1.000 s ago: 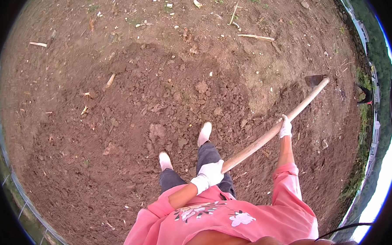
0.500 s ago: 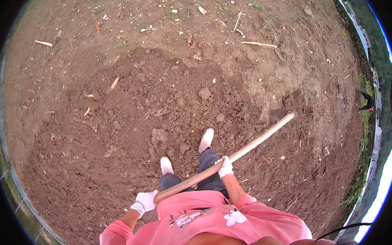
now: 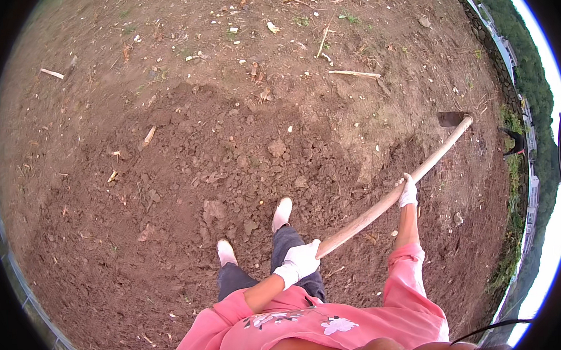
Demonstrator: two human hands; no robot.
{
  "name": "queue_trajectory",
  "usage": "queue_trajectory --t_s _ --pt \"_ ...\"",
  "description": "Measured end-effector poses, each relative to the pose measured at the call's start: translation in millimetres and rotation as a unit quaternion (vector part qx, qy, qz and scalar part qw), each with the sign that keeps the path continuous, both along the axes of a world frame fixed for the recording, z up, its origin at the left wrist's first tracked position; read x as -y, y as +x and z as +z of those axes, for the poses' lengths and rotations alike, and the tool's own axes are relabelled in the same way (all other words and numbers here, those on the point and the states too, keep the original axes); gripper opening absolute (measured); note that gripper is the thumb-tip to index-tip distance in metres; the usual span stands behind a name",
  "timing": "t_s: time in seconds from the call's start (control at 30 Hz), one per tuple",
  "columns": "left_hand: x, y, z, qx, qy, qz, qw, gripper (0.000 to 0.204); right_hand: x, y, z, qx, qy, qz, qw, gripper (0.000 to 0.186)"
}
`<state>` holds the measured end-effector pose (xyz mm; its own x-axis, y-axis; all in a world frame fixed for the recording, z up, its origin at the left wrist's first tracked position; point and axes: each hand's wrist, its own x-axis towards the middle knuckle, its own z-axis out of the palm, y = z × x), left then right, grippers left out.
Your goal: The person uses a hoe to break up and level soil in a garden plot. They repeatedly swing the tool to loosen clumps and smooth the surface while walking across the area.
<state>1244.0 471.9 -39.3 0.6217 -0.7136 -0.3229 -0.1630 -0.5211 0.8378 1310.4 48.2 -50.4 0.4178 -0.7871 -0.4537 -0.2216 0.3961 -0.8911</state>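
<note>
Head view, only one here: both hands are on one hoe point(image 3: 376, 211), which runs diagonally from in front of the person's waist out to the upper right. Left hand point(image 3: 303, 260), white glove, is closed round the butt end of the wooden handle point(image 3: 443, 149), just in front of the thighs, elbow bent. Right hand point(image 3: 408, 192), also white-gloved, is closed round the handle roughly halfway along, arm reaching forward. Neither hand is spread; each holds only the hoe — glove fabric hides exact finger positions. Dark metal blade point(image 3: 451, 119) sits at the far end, on the left side of the handle tip, over paler ground; can't tell whether it touches the soil or hangs above it. Handle looks bowed, could be fisheye. Below: pink top point(image 3: 287, 331) with a flower print, dark trousers point(image 3: 288, 240), and two pale boots point(image 3: 282, 214) apart on brown soil point(image 3: 171, 255), right one slightly ahead. Soil in front of the boots is dark and cloddy; farther out it's lighter and smoother, with pale scraps scattered about. Dry stalk point(image 3: 354, 75) lies up ahead, left of the blade; a shorter stalk piece point(image 3: 148, 137) lies on the cloddy patch. Right rim — stone wall point(image 3: 508, 93), green hillside point(image 3: 532, 70), plus another person point(image 3: 514, 141), dark-clothed, too small for detail.
</note>
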Motion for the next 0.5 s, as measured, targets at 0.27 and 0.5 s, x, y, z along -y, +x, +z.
queue_trajectory --t_s 0.27,0.5 --pt "-163.0 -39.5 32.1 -0.141 0.262 0.008 0.955 0.029 -247.6 -43.9 -178.7 -0.145 0.247 0.015 0.958 0.016" --pt "-242.1 -98.7 6.0 -0.104 0.278 0.014 0.955 0.032 -312.2 -103.1 -172.8 -0.187 0.312 -0.018 0.931 0.014"
